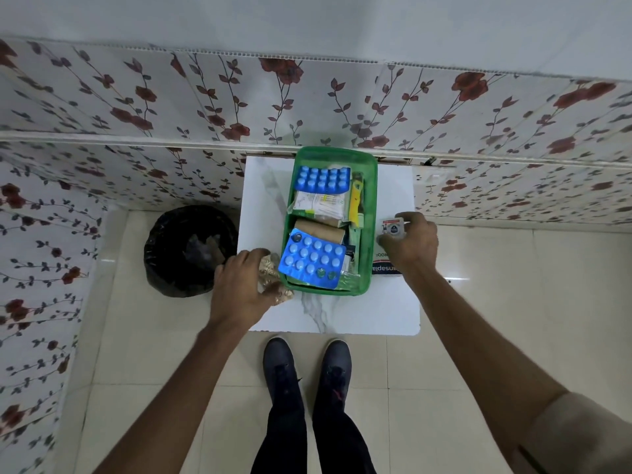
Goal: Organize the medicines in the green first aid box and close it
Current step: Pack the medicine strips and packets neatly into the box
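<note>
The green first aid box [371,213] stands open on a small white table [393,309], filled with medicines. Two blue blister strips lie on top, one at the far end [322,179] and one at the near end [312,260], with paper packets and a brown roll between them. My left hand [239,289] rests at the box's left near corner, closed on golden foil pill strips [270,268]. My right hand [410,241] is right of the box and holds a small white packet [391,227]. A white carton with blue lettering [384,268] lies under that hand.
A black-lined waste bin [189,251] stands on the floor left of the table. A floral-tiled wall and ledge [171,145] run behind the table. My two dark shoes [307,367] are on the tiled floor just before the table's near edge.
</note>
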